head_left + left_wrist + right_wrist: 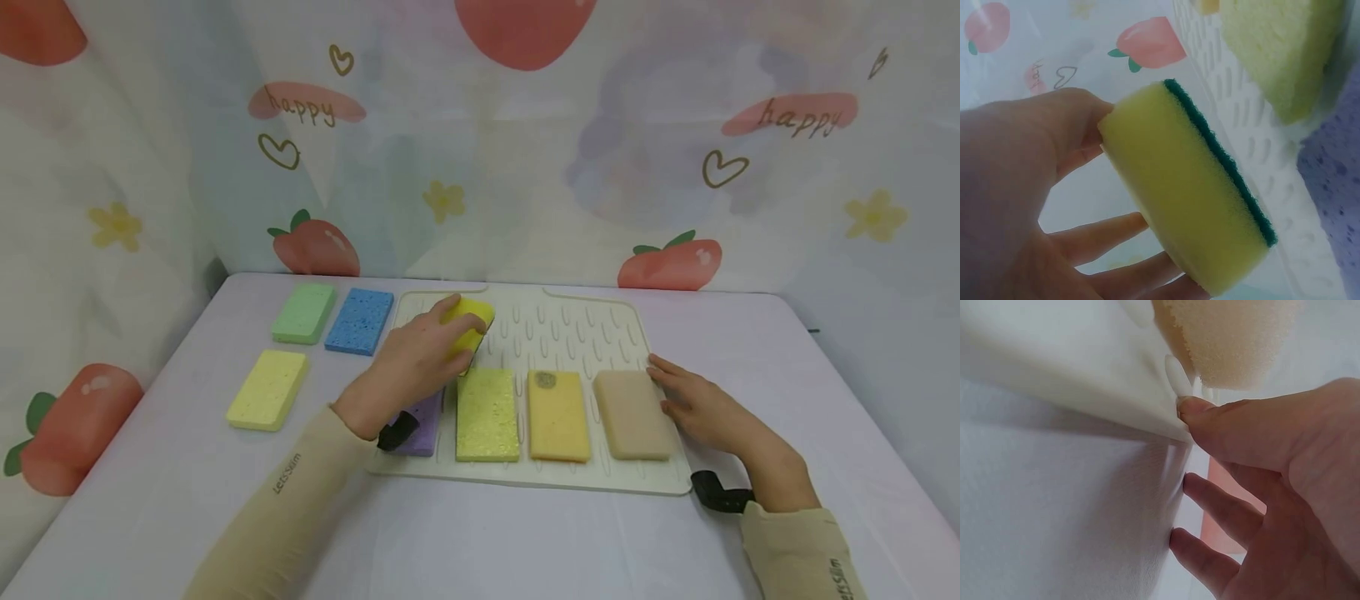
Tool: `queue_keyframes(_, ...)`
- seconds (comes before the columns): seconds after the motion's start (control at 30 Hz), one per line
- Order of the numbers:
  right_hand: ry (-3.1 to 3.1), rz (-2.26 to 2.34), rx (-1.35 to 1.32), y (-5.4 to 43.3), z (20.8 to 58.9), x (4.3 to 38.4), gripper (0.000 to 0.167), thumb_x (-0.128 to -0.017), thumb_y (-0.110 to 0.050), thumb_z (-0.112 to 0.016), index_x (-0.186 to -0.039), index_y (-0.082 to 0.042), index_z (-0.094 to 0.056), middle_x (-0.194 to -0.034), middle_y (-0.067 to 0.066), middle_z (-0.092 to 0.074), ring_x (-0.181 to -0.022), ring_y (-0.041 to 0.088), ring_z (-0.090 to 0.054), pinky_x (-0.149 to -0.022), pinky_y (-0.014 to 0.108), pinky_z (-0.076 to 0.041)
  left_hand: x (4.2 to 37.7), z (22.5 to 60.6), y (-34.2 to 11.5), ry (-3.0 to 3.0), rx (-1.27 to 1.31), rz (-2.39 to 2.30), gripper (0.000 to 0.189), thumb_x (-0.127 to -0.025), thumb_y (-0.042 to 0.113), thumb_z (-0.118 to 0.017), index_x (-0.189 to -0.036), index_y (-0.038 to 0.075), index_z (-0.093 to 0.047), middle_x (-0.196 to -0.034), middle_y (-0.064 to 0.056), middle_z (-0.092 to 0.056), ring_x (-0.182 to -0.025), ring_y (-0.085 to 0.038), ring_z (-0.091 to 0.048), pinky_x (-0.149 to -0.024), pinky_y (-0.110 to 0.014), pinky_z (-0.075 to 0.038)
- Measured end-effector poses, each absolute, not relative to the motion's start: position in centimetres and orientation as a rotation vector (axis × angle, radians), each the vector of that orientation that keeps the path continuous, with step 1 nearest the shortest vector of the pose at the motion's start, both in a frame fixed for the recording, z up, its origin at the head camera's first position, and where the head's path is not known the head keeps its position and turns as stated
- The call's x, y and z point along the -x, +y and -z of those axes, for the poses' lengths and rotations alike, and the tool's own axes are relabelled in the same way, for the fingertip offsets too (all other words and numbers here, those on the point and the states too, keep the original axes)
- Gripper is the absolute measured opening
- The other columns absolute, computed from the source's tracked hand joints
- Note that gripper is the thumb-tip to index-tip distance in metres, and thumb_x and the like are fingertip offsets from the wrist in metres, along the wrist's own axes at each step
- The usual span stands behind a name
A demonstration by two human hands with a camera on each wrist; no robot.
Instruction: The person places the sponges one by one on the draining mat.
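My left hand (416,354) grips a yellow scrub sponge (1179,194) with a dark green scouring layer. It is held tilted between thumb and fingers above the back left of a white ribbed mat (577,329). In a row along the mat's front lie a purple sponge (427,429), a yellow-green sponge (487,417), a yellow sponge (558,421) with a grey spot and a beige sponge (635,415). The purple one is partly covered by my left wrist. At the mat's right edge, beside the beige sponge, my right hand (705,408) presses its thumb (1200,412) on the rim, fingertips against the tablecloth.
Left of the mat lie a green sponge (303,313), a blue sponge (360,322) and a pale yellow sponge (267,390). A white cloth (487,542) covers the table. A printed fabric backdrop (517,175) stands right behind the table's far edge.
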State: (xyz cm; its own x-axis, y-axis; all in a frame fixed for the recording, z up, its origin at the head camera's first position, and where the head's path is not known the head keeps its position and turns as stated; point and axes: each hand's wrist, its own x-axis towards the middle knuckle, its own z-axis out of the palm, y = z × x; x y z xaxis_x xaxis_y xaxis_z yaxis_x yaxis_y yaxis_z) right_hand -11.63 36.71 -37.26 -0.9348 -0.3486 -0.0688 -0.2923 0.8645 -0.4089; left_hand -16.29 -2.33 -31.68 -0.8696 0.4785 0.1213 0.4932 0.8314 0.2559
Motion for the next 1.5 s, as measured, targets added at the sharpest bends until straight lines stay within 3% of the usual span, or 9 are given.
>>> queue_keyframes(0.23, 2.886, 0.6, 0.464, 36.6, 37.1, 11.6, 0.055, -0.093, -0.002, -0.061, -0.142, 0.014, -0.042, -0.155, 0.03, -0.032, -0.14, 0.053, -0.033, -0.108, 0.066, -0.031, 17.0, 31.1, -0.6, -2.949, 0.84, 0.428, 0.034, -0.094, 0.033, -0.065, -0.128, 0.031, -0.061, -0.156, -0.013, -0.039, -0.103, -0.029, -0.065, -0.063, -0.033, -0.048)
queue_keyframes(0.53, 2.89, 0.619, 0.478, 36.7, 37.3, 11.6, 0.055, -0.092, -0.002, -0.063, -0.141, 0.014, -0.043, -0.155, 0.029, -0.033, -0.139, 0.053, -0.034, -0.107, 0.065, -0.032, 17.9, 30.8, 1.8, -3.059, 0.919, 0.559, 0.058, -0.088, 0.036, -0.069, -0.143, 0.033, -0.05, -0.164, -0.012, -0.023, -0.127, -0.035, -0.054, -0.084, -0.047, -0.054)
queue_keyframes(0.77, 2.887, 0.602, 0.467, 36.7, 37.2, 11.6, 0.055, -0.092, -0.001, -0.062, -0.142, 0.014, -0.043, -0.156, 0.029, -0.032, -0.14, 0.052, -0.033, -0.108, 0.065, -0.032, 18.6, 30.7, 4.7, -3.081, 1.01, 0.593, 0.061, -0.088, 0.027, -0.071, -0.144, 0.031, -0.049, -0.163, -0.014, -0.023, -0.128, -0.036, -0.052, -0.086, -0.043, -0.053)
queue_keyframes(0.93, 2.902, 0.585, 0.494, 36.7, 37.2, 11.5, 0.053, -0.092, -0.001, -0.061, -0.14, 0.014, -0.045, -0.155, 0.03, -0.034, -0.139, 0.052, -0.035, -0.108, 0.065, -0.033, 18.9, 30.7, 7.2, -3.089, 1.019, 0.545, 0.059, -0.089, 0.029, -0.072, -0.144, 0.031, -0.05, -0.161, -0.014, -0.026, -0.127, -0.037, -0.053, -0.093, -0.045, -0.053)
queue_keyframes(1.23, 2.901, 0.584, 0.491, 36.8, 37.1, 11.5, 0.053, -0.093, -0.002, -0.062, -0.14, 0.014, -0.045, -0.154, 0.03, -0.034, -0.139, 0.052, -0.035, -0.108, 0.065, -0.033, 19.2, 31.3, 10.9, -3.126, 1.04, 0.397, 0.056, -0.092, 0.032, -0.07, -0.144, 0.029, -0.05, -0.151, -0.013, -0.038, -0.11, -0.034, -0.057, -0.084, -0.038, -0.053)
queue_keyframes(1.5, 2.919, 0.588, 0.528, 36.8, 37.1, 11.4, 0.051, -0.092, 0.0, -0.062, -0.139, 0.014, -0.047, -0.152, 0.031, -0.037, -0.137, 0.052, -0.038, -0.107, 0.064, -0.034, 19.3, 31.8, 13.3, -3.14, 1.045, 0.354, 0.054, -0.094, 0.033, -0.067, -0.145, 0.027, -0.05, -0.146, -0.013, -0.044, -0.111, -0.033, -0.058, -0.089, -0.038, -0.052)
